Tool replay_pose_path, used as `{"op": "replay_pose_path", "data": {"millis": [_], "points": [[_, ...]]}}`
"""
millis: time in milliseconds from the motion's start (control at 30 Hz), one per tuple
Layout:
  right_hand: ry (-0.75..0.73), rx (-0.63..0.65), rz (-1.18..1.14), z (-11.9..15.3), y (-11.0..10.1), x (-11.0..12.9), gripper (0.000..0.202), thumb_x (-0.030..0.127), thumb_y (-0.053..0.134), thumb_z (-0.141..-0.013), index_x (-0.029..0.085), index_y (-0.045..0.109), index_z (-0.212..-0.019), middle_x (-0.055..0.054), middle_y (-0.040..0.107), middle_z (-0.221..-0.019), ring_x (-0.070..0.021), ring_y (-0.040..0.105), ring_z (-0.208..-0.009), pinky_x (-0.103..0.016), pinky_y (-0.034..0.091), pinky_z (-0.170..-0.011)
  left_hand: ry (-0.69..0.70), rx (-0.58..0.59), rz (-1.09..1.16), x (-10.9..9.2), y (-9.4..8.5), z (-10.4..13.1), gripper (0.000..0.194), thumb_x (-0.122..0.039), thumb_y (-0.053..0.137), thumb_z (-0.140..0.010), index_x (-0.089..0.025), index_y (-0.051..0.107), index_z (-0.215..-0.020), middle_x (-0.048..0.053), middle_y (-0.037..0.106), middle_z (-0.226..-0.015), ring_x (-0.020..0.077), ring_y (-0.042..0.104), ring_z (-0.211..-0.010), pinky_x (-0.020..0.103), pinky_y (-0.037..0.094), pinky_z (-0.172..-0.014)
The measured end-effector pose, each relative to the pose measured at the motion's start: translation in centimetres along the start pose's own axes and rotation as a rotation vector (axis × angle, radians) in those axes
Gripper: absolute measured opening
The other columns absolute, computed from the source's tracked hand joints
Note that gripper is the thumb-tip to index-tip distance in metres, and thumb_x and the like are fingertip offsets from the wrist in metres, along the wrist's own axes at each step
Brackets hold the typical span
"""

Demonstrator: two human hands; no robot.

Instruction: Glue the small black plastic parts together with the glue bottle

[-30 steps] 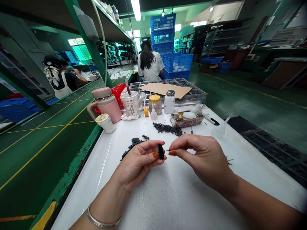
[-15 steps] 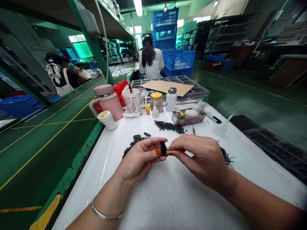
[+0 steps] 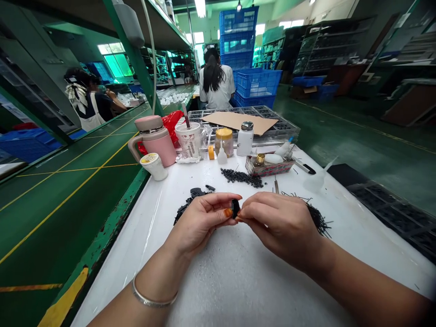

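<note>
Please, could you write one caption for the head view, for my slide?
The left hand holds a small black part above a white worktable, the right hand close beside it.

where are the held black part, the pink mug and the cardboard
held black part (image 3: 235,208): head view, middle of its visible side
pink mug (image 3: 165,147): head view, its body
cardboard (image 3: 240,123): head view, middle of its top

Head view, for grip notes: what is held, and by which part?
The left hand pinches a small black piece, thumb at its left side; whether the right hand holds anything cannot be told.
</note>
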State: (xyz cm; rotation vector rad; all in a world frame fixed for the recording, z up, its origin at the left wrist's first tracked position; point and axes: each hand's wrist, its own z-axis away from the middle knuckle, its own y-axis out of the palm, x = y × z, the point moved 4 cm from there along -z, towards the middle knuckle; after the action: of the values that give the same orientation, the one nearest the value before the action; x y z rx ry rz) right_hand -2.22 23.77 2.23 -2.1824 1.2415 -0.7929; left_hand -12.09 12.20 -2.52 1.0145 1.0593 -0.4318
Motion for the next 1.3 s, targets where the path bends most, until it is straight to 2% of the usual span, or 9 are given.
{"op": "replay_pose_path", "data": {"millis": [267, 567, 700, 767, 800, 900, 1033, 1133, 1300], "points": [[0.285, 0.071, -0.295, -0.4, 0.0, -1.1, 0.019, 0.007, 0.073, -0.073, 0.017, 0.059, -0.066, 0.002, 0.061, -0.072, -0.0099, 0.055, -0.068, -0.022, 0.042, -0.062, 0.033, 0.019, -0.07, -0.1, 0.1, -0.1, 0.032, -0.015, 0.079, -0.07, -0.015, 0.071, -0.102, 0.007, 0.069, -0.087, 0.0131, 0.065, -0.078, 0.02, 0.055, -0.074], [0.43, 0.122, -0.286, -0.8, -0.5, -2.9, 0.013, 0.018, 0.076, -0.071, 0.019, 0.063, -0.071, 0.002, 0.064, -0.071, -0.0109, 0.057, -0.062, -0.023, 0.046, -0.057, 0.052, -0.015, -0.175, -0.5, -0.3, -0.2, 0.022, -0.02, 0.079, -0.072, -0.016, 0.071, -0.092, 0.005, 0.069, -0.091, 0.0143, 0.065, -0.083, 0.022, 0.053, -0.079], [0.558, -0.436, 0.023, 0.5, -8.5, -7.2, 0.019, 0.038, 0.074, -0.075, 0.022, 0.067, -0.083, -0.003, 0.067, -0.08, -0.019, 0.063, -0.07, -0.033, 0.052, -0.063, 0.039, -0.134, -0.212, -0.8, -1.1, 0.0, 0.024, -0.024, 0.078, -0.073, -0.022, 0.07, -0.095, 0.002, 0.068, -0.092, 0.0135, 0.066, -0.083, 0.02, 0.052, -0.076], [0.659, -0.568, 0.152, 2.2, -12.0, -10.0, 0.033, 0.04, 0.077, -0.07, 0.024, 0.066, -0.096, -0.006, 0.068, -0.096, -0.0235, 0.065, -0.085, -0.039, 0.054, -0.075, 0.042, -0.179, -0.238, -1.0, -1.3, 0.1, 0.024, -0.025, 0.079, -0.072, -0.022, 0.07, -0.094, 0.002, 0.067, -0.093, 0.0111, 0.064, -0.081, 0.017, 0.051, -0.072], [0.745, -0.528, 0.19, 3.1, -13.1, -11.6, 0.042, 0.041, 0.08, -0.064, 0.024, 0.066, -0.1, -0.007, 0.068, -0.101, -0.0252, 0.065, -0.089, -0.041, 0.053, -0.079, 0.044, -0.196, -0.245, -1.1, -1.4, 0.1, 0.025, -0.025, 0.079, -0.07, -0.022, 0.071, -0.094, 0.002, 0.067, -0.092, 0.01, 0.063, -0.08, 0.016, 0.05, -0.07], [1.035, -0.074, 0.109, 5.3, -12.5, -15.9, 0.062, 0.041, 0.085, -0.053, 0.022, 0.066, -0.108, -0.009, 0.068, -0.108, -0.0278, 0.064, -0.097, -0.041, 0.052, -0.082, 0.05, -0.226, -0.239, -1.3, -1.4, 0.0, 0.027, -0.026, 0.081, -0.067, -0.02, 0.071, -0.092, 0.002, 0.068, -0.091, 0.0093, 0.061, -0.081, 0.014, 0.049, -0.069], [1.119, 0.324, 0.055, 6.4, -9.2, -17.6, 0.038, 0.042, 0.079, -0.062, 0.018, 0.073, -0.09, -0.007, 0.067, -0.081, -0.0221, 0.063, -0.073, -0.034, 0.052, -0.062, 0.069, -0.225, -0.23, -1.4, -1.3, 0.1, 0.029, -0.026, 0.082, -0.066, -0.017, 0.07, -0.091, 0.004, 0.068, -0.09, 0.0101, 0.062, -0.08, 0.016, 0.05, -0.073], [1.113, 0.124, -0.008, 5.4, -8.6, -16.8, 0.025, 0.038, 0.073, -0.068, 0.016, 0.07, -0.081, -0.006, 0.064, -0.075, -0.0201, 0.061, -0.069, -0.033, 0.054, -0.057, 0.084, -0.221, -0.221, -1.5, -1.2, 0.3, 0.03, -0.025, 0.082, -0.066, -0.015, 0.068, -0.09, 0.005, 0.069, -0.088, 0.0131, 0.065, -0.079, 0.019, 0.051, -0.072], [1.016, -0.343, -0.51, 2.9, -7.4, -13.2, 0.02, 0.032, 0.063, -0.079, 0.024, 0.054, -0.095, 0.0, 0.059, -0.077, -0.0194, 0.066, -0.071, -0.031, 0.057, -0.054, 0.097, -0.171, -0.212, -1.5, -0.8, 0.2, 0.025, -0.02, 0.077, -0.068, -0.014, 0.065, -0.089, 0.006, 0.069, -0.088, 0.0165, 0.067, -0.084, 0.019, 0.05, -0.071]]}}
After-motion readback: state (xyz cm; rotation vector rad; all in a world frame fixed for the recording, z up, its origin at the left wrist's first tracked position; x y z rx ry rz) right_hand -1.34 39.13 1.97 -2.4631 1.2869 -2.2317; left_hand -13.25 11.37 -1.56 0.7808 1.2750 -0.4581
